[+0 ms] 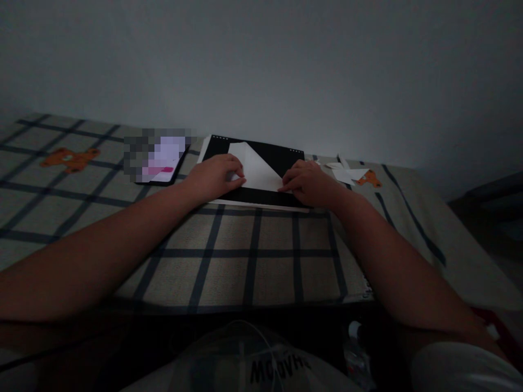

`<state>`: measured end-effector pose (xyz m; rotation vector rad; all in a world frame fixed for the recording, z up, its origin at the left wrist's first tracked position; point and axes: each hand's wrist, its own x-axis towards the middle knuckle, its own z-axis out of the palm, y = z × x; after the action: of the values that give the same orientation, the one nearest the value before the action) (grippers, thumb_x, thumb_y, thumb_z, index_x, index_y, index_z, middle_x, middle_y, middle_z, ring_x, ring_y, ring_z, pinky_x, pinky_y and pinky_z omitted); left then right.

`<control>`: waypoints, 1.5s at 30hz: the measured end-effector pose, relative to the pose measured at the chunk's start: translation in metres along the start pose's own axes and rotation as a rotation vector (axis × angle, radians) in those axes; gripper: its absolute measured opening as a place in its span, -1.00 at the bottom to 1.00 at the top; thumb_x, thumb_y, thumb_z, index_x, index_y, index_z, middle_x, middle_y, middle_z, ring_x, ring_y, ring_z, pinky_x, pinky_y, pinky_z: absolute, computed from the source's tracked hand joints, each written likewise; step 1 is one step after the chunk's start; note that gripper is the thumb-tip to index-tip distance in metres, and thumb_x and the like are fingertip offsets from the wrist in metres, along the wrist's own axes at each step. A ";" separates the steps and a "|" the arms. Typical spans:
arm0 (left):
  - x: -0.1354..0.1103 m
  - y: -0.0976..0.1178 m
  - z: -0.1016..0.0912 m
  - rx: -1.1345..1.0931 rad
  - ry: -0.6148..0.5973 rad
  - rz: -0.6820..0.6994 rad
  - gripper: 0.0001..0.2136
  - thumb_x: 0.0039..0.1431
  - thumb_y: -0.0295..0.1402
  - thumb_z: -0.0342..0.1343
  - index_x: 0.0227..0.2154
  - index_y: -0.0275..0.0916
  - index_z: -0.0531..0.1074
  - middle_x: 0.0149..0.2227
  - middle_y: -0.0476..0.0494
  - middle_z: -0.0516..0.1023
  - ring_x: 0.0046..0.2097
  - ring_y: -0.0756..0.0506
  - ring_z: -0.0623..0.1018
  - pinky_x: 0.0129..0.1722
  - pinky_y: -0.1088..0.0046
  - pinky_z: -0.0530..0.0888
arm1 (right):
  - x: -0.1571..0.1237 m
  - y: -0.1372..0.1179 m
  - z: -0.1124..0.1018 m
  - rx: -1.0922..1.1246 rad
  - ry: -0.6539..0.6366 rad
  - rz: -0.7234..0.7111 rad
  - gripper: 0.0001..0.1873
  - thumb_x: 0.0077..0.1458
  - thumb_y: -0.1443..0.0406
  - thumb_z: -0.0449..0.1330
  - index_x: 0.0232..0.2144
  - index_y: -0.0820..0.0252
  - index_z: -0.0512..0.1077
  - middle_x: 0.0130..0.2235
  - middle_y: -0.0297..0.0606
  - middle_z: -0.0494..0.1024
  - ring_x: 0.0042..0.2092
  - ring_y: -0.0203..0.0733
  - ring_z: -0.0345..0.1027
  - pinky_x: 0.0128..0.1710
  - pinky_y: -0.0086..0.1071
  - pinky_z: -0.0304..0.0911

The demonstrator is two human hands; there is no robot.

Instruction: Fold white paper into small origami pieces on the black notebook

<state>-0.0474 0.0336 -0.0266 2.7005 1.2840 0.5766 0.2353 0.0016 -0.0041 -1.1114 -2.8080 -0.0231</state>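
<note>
Okay, white paper sheet (259,170) is mid-frame, slightly above center, lying on a black pad (281,154) with small holes along its top edge. Sheet is folded: peak at top, long slanted edge running down to the right corner, roughly straight bottom edge.

Left hand (216,174) on the sheet's left side, fingers curled, thumb and index tips close together over the paper. Can't tell if paper is pinched between them. Right hand (308,182) at the sheet's lower right corner, fingers bent, tips down on or right at the corner; grip also can't be told, light is dim.

Pad sits on a bench (273,234) under a checked cloth, pale with dark lines. Phone (174,155), screen lit and partly pixelated, left of the pad. White paper pieces (347,174) right of the right hand, beside an orange bear print (370,179). Second bear print (69,159) at far left. Clear bottle (356,354) lower right, below bench edge. Plain wall (265,71) fills the top.
</note>
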 end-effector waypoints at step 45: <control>0.001 -0.003 0.000 -0.013 -0.009 0.002 -0.75 0.20 -0.12 0.07 -0.30 -0.18 0.52 -0.05 -0.13 0.52 0.03 -0.18 0.45 -0.03 0.29 0.39 | -0.004 0.015 -0.010 0.175 -0.113 0.089 -0.58 -0.05 0.55 0.08 -0.31 0.12 0.65 -0.25 -0.29 0.66 -0.18 -0.19 0.43 -0.11 -0.31 0.29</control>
<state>-0.0490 0.0361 -0.0275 2.6914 1.2713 0.5703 0.2499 0.0094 0.0052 -1.2289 -2.7875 0.2960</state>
